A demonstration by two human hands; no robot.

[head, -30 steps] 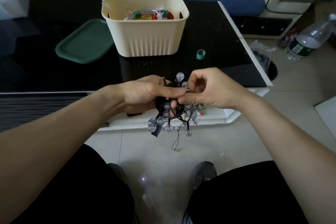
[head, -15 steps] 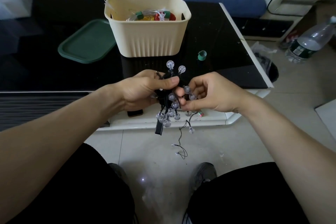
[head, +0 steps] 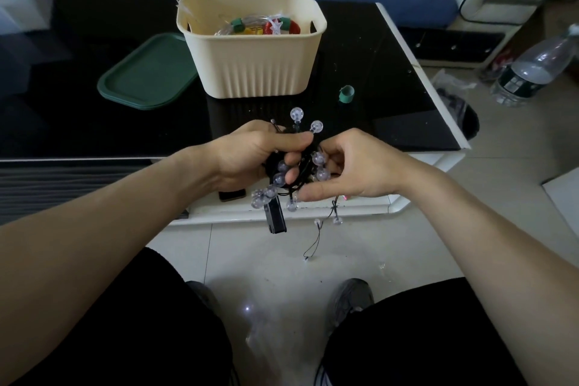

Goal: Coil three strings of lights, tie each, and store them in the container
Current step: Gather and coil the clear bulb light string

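Observation:
A black-wired string of lights (head: 289, 177) with clear round bulbs is bunched into a coil in front of the table's near edge. My left hand (head: 250, 157) grips the coil, thumb on top, two bulbs sticking up above it. My right hand (head: 347, 171) pinches the wire on the coil's right side with curled fingers. A black battery box (head: 275, 216) hangs below the coil, and a loose wire tail (head: 316, 238) with small bulbs dangles toward the floor. The cream container (head: 253, 69) stands on the black table behind, holding coiled lights with green ties (head: 260, 26).
A green lid (head: 147, 72) lies left of the container. A small green tie ring (head: 346, 94) sits on the black table (head: 391, 94) to the right. A plastic bottle (head: 532, 69) lies on the floor at right. My knees and shoes are below.
The bundle rose slightly and turned; two bulbs now stick up above my left thumb. My right hand shifted lower on the coil's right side, and the tail hangs shorter.

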